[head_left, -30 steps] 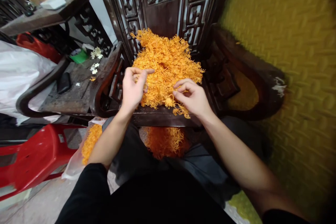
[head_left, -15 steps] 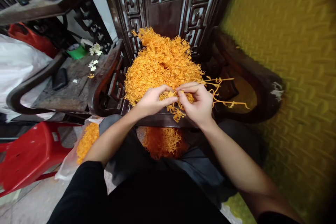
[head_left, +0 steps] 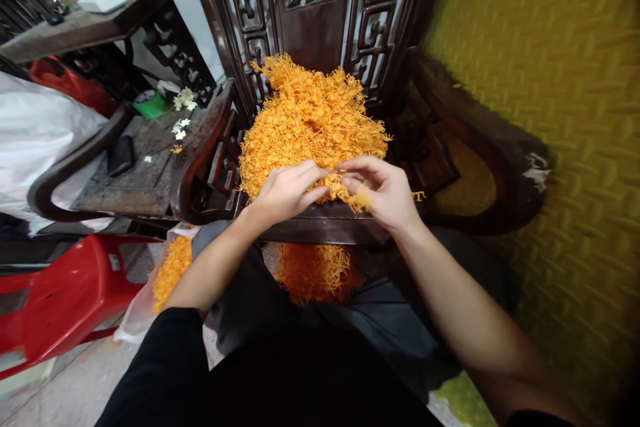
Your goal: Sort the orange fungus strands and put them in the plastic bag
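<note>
Hands (head_left: 286,193) over chair (head_left: 314,35) beside yellow matting (head_left: 565,73)

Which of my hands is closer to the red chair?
Your left. The red chair is low on your left side; your left hand is at the front of the orange pile, and your right hand is farther across, beyond the left.
</note>
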`<control>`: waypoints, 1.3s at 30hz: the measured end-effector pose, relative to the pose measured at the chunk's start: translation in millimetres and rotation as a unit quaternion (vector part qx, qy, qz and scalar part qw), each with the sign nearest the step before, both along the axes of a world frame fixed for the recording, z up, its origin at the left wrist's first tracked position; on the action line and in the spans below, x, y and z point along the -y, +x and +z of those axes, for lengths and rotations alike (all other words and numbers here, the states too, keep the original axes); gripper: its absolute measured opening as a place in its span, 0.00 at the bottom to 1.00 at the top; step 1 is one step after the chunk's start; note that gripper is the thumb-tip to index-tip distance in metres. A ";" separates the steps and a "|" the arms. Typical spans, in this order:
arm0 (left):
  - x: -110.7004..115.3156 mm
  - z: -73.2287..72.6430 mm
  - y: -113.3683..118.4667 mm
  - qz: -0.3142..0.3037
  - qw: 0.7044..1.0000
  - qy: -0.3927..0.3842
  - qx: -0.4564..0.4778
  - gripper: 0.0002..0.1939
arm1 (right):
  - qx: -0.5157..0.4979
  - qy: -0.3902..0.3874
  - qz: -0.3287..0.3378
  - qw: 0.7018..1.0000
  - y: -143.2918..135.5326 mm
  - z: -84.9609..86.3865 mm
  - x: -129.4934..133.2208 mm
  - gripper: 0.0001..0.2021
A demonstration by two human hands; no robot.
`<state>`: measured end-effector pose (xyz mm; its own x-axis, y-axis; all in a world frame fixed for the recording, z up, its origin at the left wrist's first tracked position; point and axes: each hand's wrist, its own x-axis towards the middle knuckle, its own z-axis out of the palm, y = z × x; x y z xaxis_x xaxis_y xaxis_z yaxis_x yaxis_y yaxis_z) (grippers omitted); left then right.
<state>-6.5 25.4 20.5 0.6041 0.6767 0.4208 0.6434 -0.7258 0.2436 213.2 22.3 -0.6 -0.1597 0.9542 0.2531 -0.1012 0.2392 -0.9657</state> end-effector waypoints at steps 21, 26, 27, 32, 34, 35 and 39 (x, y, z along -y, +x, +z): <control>-1.2 -14.5 16.9 0.009 0.979 -0.053 0.198 0.17 | -0.123 -0.121 0.083 0.981 -13.9 -7.4 3.0 0.16; 1.2 -5.5 17.3 0.015 0.980 -0.070 0.184 0.12 | -0.155 -0.122 0.081 0.977 -13.0 -1.6 4.9 0.15; 1.9 -4.6 17.0 0.014 0.983 -0.069 0.172 0.12 | -0.155 -0.125 0.086 0.976 -13.6 -0.7 5.6 0.16; 5.5 -7.0 16.5 0.035 0.997 -0.040 0.060 0.12 | -0.169 -0.154 0.059 0.972 -25.2 -3.1 8.7 0.21; 6.2 -8.2 16.7 0.053 0.998 -0.032 0.013 0.13 | -0.167 -0.165 0.027 0.972 -31.6 -6.3 10.0 0.23; 6.5 -8.2 16.7 0.058 0.998 -0.028 -0.005 0.14 | -0.166 -0.171 0.014 0.971 -34.6 -7.9 10.7 0.23; 7.3 -5.1 15.7 0.064 0.996 -0.014 -0.053 0.15 | -0.178 -0.185 -0.022 0.966 -43.8 -12.4 13.9 0.24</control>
<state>9.2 18.2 15.4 0.5525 0.7612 0.3396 0.7528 -0.6306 0.1890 169.3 8.4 -13.0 -0.0829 0.9937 -0.0756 -0.4404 -0.1046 -0.8917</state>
